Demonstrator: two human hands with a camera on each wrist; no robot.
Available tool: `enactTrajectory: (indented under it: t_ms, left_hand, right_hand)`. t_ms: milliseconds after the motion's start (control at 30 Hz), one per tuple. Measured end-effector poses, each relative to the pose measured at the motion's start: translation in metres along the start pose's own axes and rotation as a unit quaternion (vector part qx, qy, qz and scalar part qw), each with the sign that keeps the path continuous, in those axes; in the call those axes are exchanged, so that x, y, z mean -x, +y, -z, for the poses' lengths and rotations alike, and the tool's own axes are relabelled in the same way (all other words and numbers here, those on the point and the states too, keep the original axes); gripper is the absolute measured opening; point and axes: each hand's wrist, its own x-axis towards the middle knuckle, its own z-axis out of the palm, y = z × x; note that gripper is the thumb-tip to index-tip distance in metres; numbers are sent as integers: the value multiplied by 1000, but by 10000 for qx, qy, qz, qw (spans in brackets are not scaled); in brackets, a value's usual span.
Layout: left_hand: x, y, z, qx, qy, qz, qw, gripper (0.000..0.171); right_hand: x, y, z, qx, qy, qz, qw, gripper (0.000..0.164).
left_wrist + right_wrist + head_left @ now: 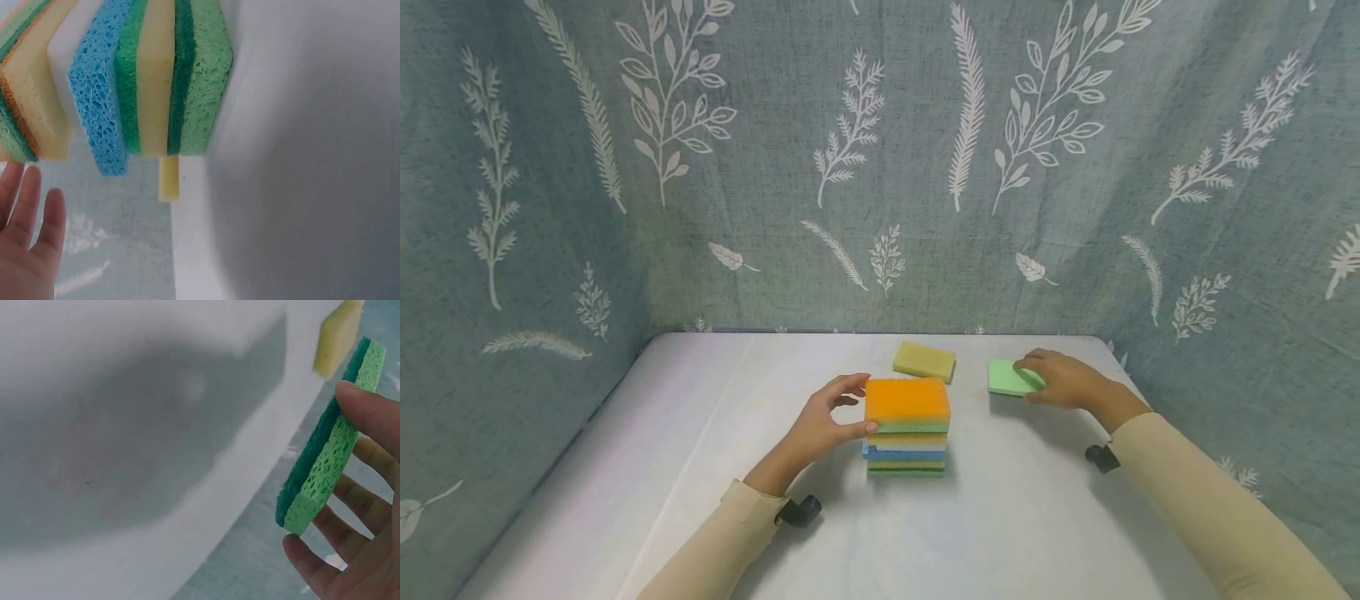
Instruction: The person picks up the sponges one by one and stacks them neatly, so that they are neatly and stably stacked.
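My left hand (817, 423) is at the left side of a stack of sponges, its thumb and fingertips at the near and far corners of the orange sponge (907, 402) on top. Below that lie green, cream, white and blue layers. In the left wrist view the straight fingers (51, 219) reach the edge of the upper layers, beside the blue sponge (97, 94). To the stack's right, my right hand (1063, 381) holds a light green sponge (1006, 377) above the table. The right wrist view shows its dark green scouring side (312, 447), with the thumb across its long edge.
A yellow sponge (924, 361) lies flat behind the stack, near the back of the white table (715, 467). Patterned grey-green cloth (880, 275) hangs behind the table and along both sides. Each wrist wears a small black device (800, 512).
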Motion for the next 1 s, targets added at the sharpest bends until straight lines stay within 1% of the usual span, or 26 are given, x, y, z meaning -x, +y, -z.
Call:
enactTrajectory:
  t_ms: [333,667,1000]
  left_hand:
    - [2,-2,2,135,34,-158,9998,68]
    - [2,-3,2,115,56,-276,9995,64]
    - [1,-1,3,29,72,-187,9998,64]
  right_hand:
    - [7,-21,19,170,318,571,9977,59]
    - [10,-47,40,228,479,616,9967,58]
    - [13,-72,57,195,743,918,9928,58]
